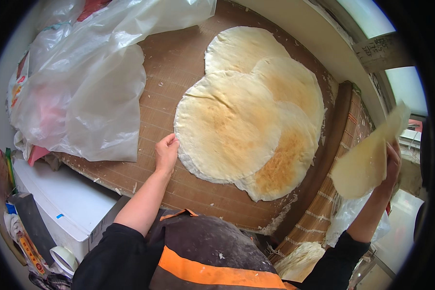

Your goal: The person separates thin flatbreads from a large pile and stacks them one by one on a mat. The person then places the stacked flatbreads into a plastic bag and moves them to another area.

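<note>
My left hand pinches the left rim of a large round flatbread, the topmost in an overlapping group on a brown slatted mat. Under and beside it are several more, among them a browned flatbread at the lower right and a paler flatbread at the back. Off to the right, my right hand is raised and holds a thin, pale, folded sheet, slightly blurred; whether it is flatbread I cannot tell.
Translucent plastic sheeting covers the mat's left part. A rolled bamboo mat borders the right side, with more flatbread below it. A white box stands at the lower left. A wall runs behind.
</note>
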Demonstrator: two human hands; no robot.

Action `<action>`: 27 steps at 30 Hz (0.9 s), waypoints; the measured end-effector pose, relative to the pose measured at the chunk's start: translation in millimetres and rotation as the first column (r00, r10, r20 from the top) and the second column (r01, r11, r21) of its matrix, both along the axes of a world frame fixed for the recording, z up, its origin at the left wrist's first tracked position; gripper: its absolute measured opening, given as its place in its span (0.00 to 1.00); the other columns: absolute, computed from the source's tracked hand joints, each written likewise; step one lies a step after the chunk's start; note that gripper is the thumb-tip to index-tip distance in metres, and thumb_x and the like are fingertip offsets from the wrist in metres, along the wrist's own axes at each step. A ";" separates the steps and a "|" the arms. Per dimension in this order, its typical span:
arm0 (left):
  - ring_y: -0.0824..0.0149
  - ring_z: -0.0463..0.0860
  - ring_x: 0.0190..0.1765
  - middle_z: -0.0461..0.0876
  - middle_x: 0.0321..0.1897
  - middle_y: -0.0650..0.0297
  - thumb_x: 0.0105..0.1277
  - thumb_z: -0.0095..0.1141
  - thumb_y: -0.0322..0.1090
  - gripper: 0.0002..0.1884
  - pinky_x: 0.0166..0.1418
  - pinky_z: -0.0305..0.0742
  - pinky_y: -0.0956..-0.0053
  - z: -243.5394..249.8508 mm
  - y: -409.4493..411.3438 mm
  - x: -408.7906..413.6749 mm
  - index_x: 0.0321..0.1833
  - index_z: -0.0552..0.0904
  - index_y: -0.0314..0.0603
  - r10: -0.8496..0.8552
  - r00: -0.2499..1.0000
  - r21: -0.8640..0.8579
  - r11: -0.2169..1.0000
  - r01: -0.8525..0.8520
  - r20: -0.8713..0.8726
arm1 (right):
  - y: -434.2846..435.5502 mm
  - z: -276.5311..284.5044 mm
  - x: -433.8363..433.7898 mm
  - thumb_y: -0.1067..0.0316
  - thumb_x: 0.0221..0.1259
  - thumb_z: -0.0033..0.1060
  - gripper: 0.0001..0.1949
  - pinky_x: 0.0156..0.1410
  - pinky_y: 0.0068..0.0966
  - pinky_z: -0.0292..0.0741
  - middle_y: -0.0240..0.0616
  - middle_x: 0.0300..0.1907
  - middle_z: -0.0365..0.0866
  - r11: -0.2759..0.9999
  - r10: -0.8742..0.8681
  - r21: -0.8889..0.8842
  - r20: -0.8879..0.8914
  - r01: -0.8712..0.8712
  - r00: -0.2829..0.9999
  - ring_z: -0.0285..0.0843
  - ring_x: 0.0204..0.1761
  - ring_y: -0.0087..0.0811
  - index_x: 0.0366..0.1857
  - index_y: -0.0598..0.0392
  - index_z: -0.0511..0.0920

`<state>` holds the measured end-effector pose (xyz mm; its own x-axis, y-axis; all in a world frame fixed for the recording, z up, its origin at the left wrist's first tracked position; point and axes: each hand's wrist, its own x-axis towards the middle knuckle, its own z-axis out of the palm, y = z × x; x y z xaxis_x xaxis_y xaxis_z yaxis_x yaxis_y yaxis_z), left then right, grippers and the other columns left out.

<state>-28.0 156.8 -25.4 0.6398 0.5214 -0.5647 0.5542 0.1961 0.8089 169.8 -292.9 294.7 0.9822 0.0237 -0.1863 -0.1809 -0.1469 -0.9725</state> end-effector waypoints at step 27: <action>0.73 0.74 0.48 0.74 0.47 0.64 0.64 0.51 0.40 0.26 0.48 0.67 0.75 -2.8 3.5 14.1 0.63 0.62 0.40 -0.134 0.990 -0.321 0.937 0.138 0.032 | 152.5 -240.5 -37.3 0.74 0.45 0.56 0.09 0.37 0.26 0.77 0.38 0.33 0.79 0.957 0.159 0.288 -0.456 -0.024 0.875 0.78 0.31 0.30 0.34 0.58 0.77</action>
